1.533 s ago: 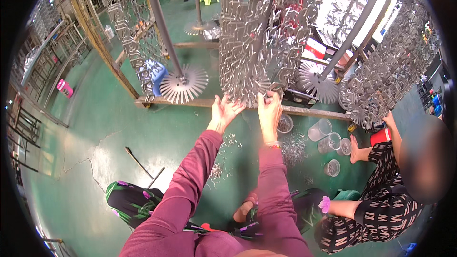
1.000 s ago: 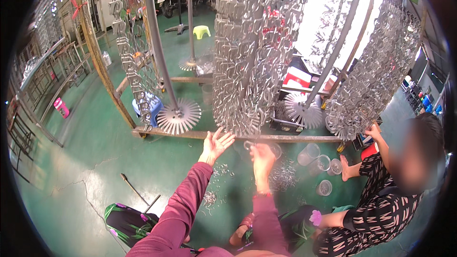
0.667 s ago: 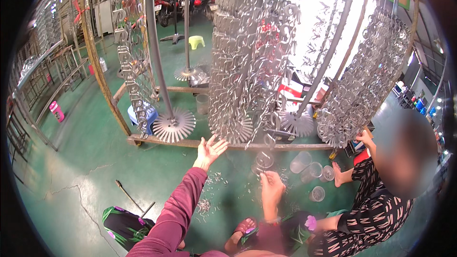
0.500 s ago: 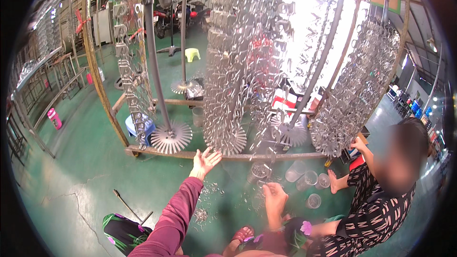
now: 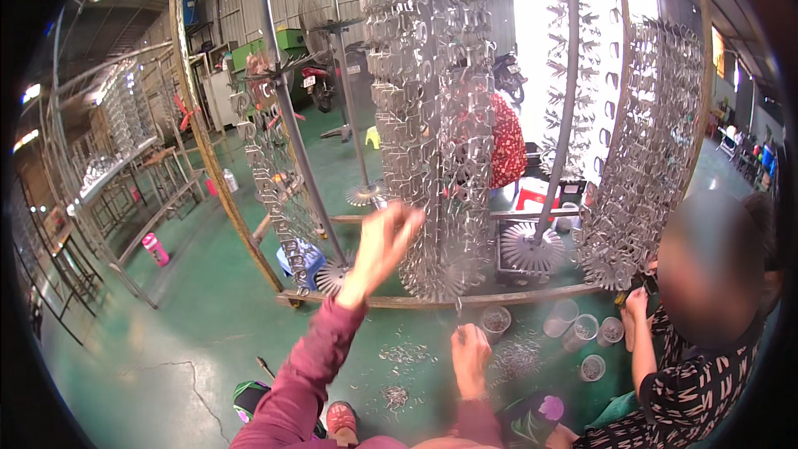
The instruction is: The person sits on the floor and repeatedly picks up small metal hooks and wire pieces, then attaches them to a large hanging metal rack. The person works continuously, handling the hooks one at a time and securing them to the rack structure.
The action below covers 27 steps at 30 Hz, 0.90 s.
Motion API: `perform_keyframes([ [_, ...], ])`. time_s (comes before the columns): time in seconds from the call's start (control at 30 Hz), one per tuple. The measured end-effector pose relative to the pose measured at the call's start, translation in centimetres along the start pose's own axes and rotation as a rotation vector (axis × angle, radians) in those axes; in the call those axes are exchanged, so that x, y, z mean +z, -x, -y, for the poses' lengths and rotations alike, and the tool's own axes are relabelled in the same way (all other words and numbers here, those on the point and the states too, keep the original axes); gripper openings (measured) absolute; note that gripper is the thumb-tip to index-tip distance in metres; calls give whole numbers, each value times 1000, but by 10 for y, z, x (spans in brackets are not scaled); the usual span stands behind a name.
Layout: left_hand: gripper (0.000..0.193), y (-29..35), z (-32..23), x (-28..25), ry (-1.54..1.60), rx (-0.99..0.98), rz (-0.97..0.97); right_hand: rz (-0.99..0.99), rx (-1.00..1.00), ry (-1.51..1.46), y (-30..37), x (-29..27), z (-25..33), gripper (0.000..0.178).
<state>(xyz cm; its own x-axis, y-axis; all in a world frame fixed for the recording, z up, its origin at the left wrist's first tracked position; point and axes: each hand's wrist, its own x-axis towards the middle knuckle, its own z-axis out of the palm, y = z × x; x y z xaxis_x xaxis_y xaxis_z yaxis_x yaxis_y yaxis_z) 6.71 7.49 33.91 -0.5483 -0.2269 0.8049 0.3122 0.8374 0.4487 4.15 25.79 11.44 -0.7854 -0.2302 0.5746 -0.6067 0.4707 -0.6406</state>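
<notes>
My left hand (image 5: 384,245) is raised in front of the tall hanging column of silvery bent metal pieces (image 5: 428,116). Its fingers look bent but are smeared by motion, so I cannot tell if anything is in them. Lower and to the right, my right hand (image 5: 470,357) is closed in a pinch. A small metal piece (image 5: 459,308) shows at its fingertips, below the column's lower end. Loose metal bits (image 5: 397,397) lie scattered on the green floor beneath both hands.
A wooden rack rail (image 5: 532,296) crosses below the columns. Clear plastic cups (image 5: 582,331) of bits stand at the right, beside a seated co-worker (image 5: 706,366) in a patterned black top. A bare pole (image 5: 303,141) with slotted discs stands left; a blue stool (image 5: 301,264) is behind.
My left hand has risen toward the column, turning from an open upturned palm to bent fingers. My right hand stays pinched, slightly lower. The view has tilted up and shifted left.
</notes>
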Motion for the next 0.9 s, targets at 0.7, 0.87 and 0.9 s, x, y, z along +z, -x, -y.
perform_keyframes([
  [0.7,24,-169,-41,21,-289,9,-5,23,-19,-216,-5,7,31,15],
  [0.87,26,-170,-42,15,-210,-28,18,-341,-252,-586,-125,-68,63,16],
  [0.9,27,-166,-38,10,-219,-43,23,-224,-178,-669,-156,-86,84,17],
])
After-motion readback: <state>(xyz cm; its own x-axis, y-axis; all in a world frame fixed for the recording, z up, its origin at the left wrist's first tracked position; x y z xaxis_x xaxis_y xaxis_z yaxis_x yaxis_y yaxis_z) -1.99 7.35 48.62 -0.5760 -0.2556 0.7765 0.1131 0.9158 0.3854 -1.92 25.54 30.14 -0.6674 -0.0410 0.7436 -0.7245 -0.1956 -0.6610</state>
